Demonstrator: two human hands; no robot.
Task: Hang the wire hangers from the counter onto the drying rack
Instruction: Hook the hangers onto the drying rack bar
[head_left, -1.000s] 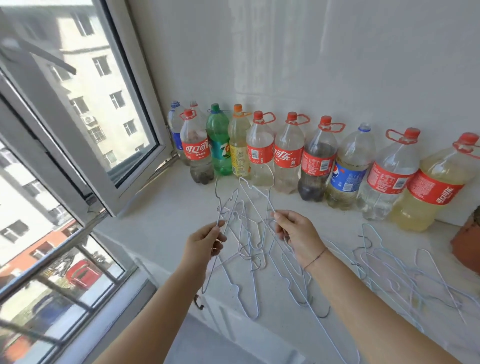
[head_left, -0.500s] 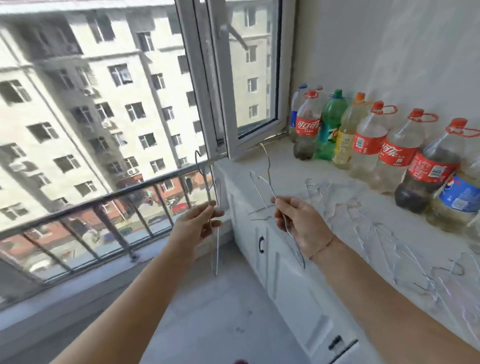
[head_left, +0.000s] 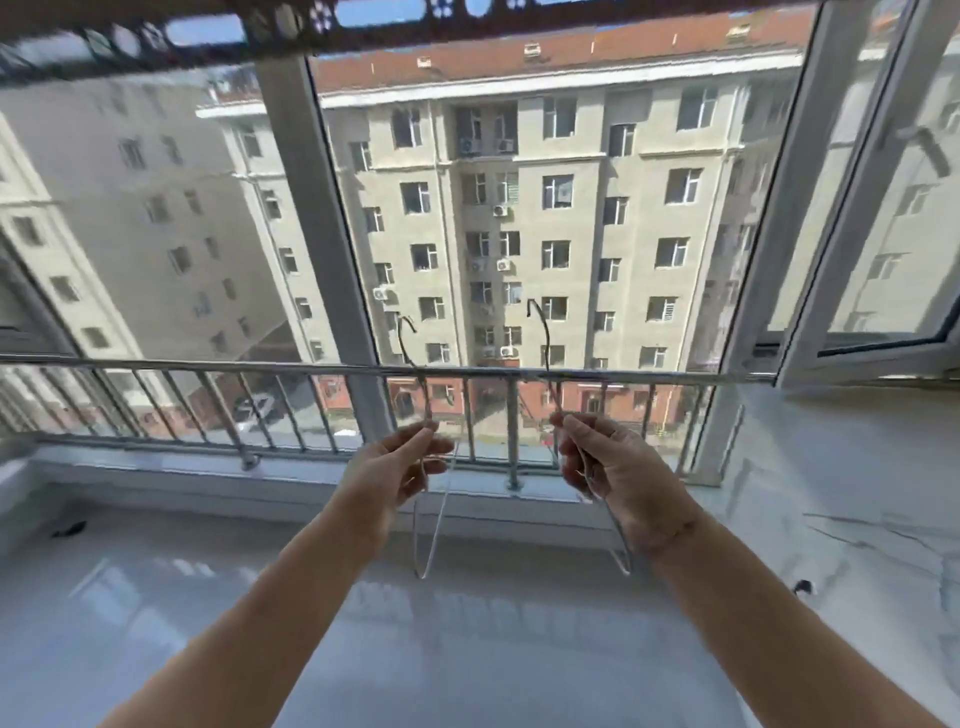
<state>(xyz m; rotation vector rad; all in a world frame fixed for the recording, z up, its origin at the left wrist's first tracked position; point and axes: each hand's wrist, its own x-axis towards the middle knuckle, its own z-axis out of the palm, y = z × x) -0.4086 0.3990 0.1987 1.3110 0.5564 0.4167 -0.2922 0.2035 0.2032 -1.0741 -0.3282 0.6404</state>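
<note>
Head view: two thin grey wire hangers are in play, one per hand, both held up in the centre of the frame before the window. The left hand (head_left: 400, 467) pinches the first wire hanger (head_left: 426, 395) at its neck between thumb and fingertips. That hanger's hook rises above the grip and curls towards the left of the frame, while its pale body loops down below the hand. The right hand (head_left: 613, 473) has its fingers curled round the neck of the second wire hanger (head_left: 549, 369). This hook stands a little higher in the frame than the other, and the body trails down past the wrist. The two hooks are apart and touch nothing.

One dark perforated metal drying rack bar (head_left: 374, 23) runs along the top edge of the frame, well above both hooks, and neither hanger hangs on it. One silver metal railing (head_left: 208, 366) crosses the middle of the frame behind the hangers. The white marbled counter (head_left: 852, 457) occupies the right side; motion blur keeps me from telling whether more hangers lie on it.
</note>
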